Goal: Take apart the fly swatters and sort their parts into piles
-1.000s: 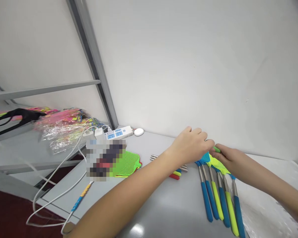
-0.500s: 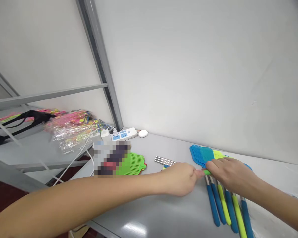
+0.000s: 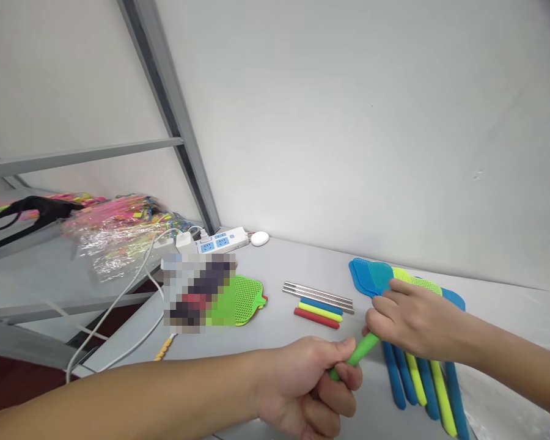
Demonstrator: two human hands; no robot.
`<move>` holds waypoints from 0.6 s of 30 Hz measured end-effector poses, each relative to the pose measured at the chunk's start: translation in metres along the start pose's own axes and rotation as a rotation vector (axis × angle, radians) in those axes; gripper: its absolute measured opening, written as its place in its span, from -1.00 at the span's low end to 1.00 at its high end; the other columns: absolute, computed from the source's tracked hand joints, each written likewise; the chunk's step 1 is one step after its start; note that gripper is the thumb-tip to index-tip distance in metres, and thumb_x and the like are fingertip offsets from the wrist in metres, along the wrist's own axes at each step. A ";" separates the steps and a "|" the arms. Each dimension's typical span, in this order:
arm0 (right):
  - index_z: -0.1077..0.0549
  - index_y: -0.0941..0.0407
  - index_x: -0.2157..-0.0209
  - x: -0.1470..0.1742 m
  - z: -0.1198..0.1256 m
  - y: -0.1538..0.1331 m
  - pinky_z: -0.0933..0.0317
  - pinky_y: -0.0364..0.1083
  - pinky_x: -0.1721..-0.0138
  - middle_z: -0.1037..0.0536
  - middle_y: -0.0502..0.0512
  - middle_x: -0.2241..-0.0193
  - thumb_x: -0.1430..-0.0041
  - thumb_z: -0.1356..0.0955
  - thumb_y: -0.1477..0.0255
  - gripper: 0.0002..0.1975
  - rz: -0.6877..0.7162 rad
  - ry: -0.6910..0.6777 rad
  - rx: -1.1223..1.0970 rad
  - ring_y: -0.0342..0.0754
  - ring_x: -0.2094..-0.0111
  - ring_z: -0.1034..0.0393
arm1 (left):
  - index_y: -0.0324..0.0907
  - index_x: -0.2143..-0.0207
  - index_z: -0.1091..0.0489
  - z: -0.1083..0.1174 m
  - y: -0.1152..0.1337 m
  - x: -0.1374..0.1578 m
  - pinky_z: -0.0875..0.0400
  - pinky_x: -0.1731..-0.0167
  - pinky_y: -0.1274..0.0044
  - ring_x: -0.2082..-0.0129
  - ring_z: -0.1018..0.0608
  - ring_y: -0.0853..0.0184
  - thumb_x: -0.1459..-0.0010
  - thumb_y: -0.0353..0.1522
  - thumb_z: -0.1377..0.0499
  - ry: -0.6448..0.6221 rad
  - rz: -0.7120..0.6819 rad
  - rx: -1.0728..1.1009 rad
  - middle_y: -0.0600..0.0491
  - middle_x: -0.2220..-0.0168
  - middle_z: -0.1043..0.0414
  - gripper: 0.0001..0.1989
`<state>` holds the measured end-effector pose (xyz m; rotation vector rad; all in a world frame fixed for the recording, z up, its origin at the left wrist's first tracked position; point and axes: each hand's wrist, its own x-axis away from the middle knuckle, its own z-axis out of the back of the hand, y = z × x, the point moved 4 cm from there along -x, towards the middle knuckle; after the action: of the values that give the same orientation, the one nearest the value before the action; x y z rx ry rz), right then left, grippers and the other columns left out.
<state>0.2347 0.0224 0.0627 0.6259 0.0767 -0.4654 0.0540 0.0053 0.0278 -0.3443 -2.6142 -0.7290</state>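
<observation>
My left hand (image 3: 309, 385) is closed around the lower end of a green handle grip (image 3: 363, 349), thumb along its top. The grip's upper end is in the closed fingers of my right hand (image 3: 415, 321); whether a rod sits inside it is hidden. Under and beyond my right hand lie several fly swatters with blue heads (image 3: 371, 276) and yellow-green heads (image 3: 417, 280), their blue and yellow handles (image 3: 442, 397) pointing toward me. Left of them, metal rods (image 3: 318, 296) lie beside loose blue, yellow and red grips (image 3: 317, 318).
Green swatter heads (image 3: 250, 299) are stacked at the left, next to a blurred-out patch. A power strip (image 3: 222, 240) with white cables and a white oval device (image 3: 260, 238) lie near the wall. Plastic-wrapped bundles (image 3: 119, 232) rest on a shelf behind a metal frame.
Both hands have come lower and nearer, and the green grip is now tilted and more exposed. My left hand has turned and uncovered the metal rods and loose grips.
</observation>
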 end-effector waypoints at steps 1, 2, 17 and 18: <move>-0.22 0.09 0.44 0.000 0.001 0.000 0.11 -0.05 0.39 -0.24 -0.08 0.62 -0.20 -0.22 0.58 -0.85 0.007 0.008 0.007 -0.12 0.60 -0.01 | -0.08 0.51 0.02 0.000 -0.001 0.001 -0.04 0.83 0.61 0.76 0.18 0.38 -0.29 0.01 0.14 -0.010 0.002 0.020 0.25 0.72 0.13 -0.55; -0.22 0.09 0.43 -0.001 0.002 0.000 0.11 -0.05 0.39 -0.24 -0.08 0.62 -0.20 -0.23 0.57 -0.85 0.012 0.016 0.015 -0.12 0.60 -0.01 | -0.08 0.52 0.02 -0.001 -0.002 0.002 -0.01 0.85 0.61 0.75 0.21 0.38 -0.29 0.01 0.13 -0.019 0.007 0.041 0.26 0.72 0.13 -0.55; -0.17 0.07 0.49 0.018 -0.022 0.051 0.12 -0.10 0.51 -0.24 -0.10 0.71 -0.38 -0.13 0.38 -0.69 -0.407 -0.130 -0.008 -0.13 0.67 -0.01 | -0.17 0.26 -0.25 0.009 0.086 0.029 -0.34 0.31 0.38 0.40 -0.41 0.28 -0.28 -0.06 0.02 1.088 -0.662 -1.685 0.05 0.36 -0.35 -0.65; -0.18 0.07 0.48 0.016 -0.022 0.050 0.14 -0.11 0.53 -0.22 -0.09 0.73 -0.39 -0.11 0.31 -0.67 -0.473 -0.172 -0.056 -0.11 0.66 -0.07 | -0.20 0.15 -0.26 0.005 0.091 0.033 -0.32 0.23 0.34 0.29 -0.44 0.21 -0.28 -0.08 -0.02 1.199 -0.718 -1.944 -0.03 0.24 -0.39 -0.64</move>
<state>0.2733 0.0646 0.0688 0.5083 0.0737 -0.9693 0.0536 0.0879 0.0789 0.4828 -0.2210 -2.3812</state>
